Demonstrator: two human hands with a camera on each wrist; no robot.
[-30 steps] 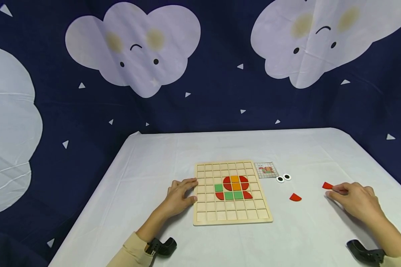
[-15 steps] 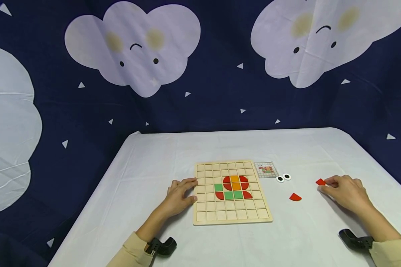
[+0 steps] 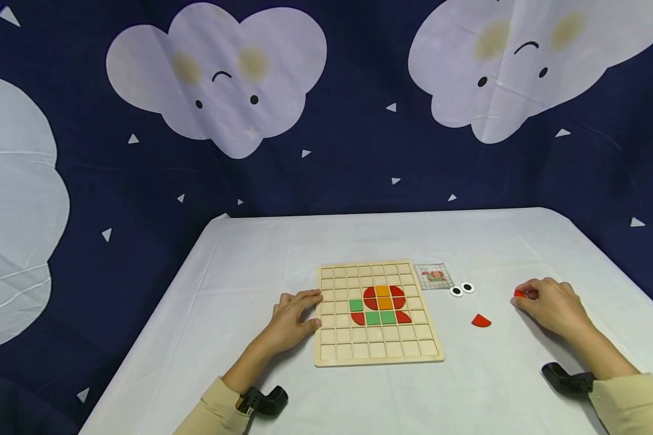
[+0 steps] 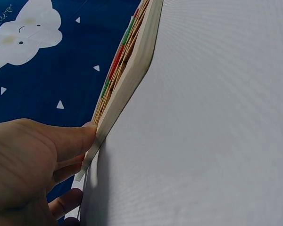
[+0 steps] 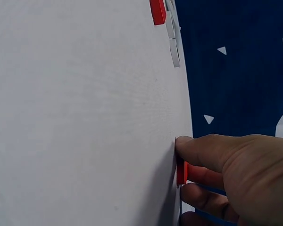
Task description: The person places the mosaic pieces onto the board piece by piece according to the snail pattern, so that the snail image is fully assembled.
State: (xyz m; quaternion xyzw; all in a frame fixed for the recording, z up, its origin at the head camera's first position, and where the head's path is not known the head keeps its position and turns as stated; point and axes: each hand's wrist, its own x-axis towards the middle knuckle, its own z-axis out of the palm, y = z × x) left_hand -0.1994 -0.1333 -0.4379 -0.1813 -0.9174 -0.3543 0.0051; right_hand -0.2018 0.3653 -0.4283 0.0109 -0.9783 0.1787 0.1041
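Observation:
A wooden grid board (image 3: 359, 352) lies on the table, with red rounded pieces, green squares (image 3: 356, 305) and orange squares (image 3: 383, 291) set in its cells. My left hand (image 3: 291, 320) rests against the board's left edge, thumb and fingers apart along it; in the left wrist view the thumb touches the rim. Off to the right, my right hand (image 3: 555, 305) pinches a red quarter-round piece (image 5: 181, 173) between thumb and fingers, low over the cloth. Most of that piece is hidden behind the fingers in the head view. Another red quarter-round piece (image 3: 481, 321) lies loose between board and right hand.
A small picture card (image 3: 434, 277) with a coloured grid pattern lies at the board's upper right. Beside it are two round white eye pieces (image 3: 462, 290). White cloth (image 3: 250, 254) covers the table, and a dark blue curtain (image 3: 359, 169) with clouds hangs behind.
My right hand has moved left and slightly away from me along the table with the red quarter-round piece, which is now more covered by the fingers. The left hand has stayed put.

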